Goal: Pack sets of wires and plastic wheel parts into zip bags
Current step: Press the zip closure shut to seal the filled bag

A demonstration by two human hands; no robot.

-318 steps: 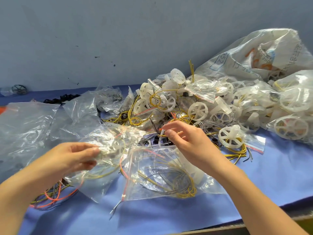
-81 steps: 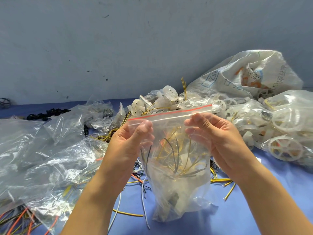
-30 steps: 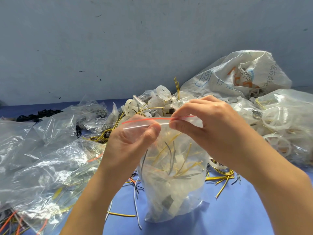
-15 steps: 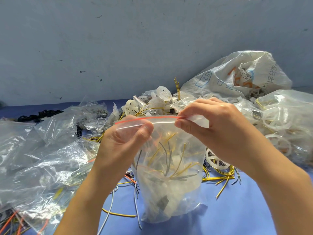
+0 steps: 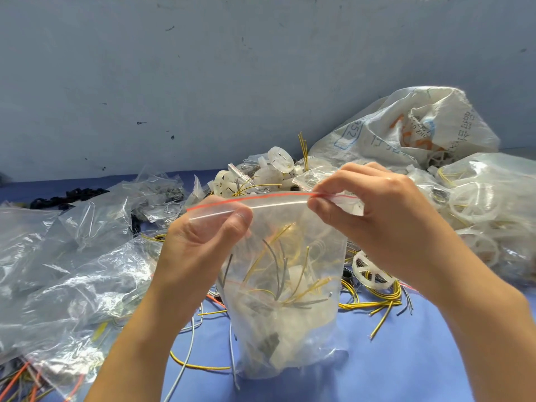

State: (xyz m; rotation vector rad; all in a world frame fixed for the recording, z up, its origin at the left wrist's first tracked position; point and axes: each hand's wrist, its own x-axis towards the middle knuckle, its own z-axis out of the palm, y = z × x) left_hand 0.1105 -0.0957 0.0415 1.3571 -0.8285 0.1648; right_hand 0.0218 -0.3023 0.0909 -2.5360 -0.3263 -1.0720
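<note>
**Sealing a filled zip bag [image 5: 285,320].** The bag stands upright on the blue tabletop [image 5: 420,358], directly below the fingers. It holds yellow and grey wires [image 5: 278,265] and pale plastic parts. Its red-edged zip strip [image 5: 261,198] stretches level between the two hands. The left hand [image 5: 197,248] pinches the strip's left end, thumb in front. The right hand [image 5: 388,224] pinches it near the right end, fingers [image 5: 327,207] narrow on the seam. To close it well, the left end should probably be held taut while thumb and forefinger press along the remaining stretch to the corner, with no wire crossing the seam. Beyond the fingers lies a heap of wheel parts [image 5: 278,166]; to their left, slack clear bags [image 5: 87,280].
</note>
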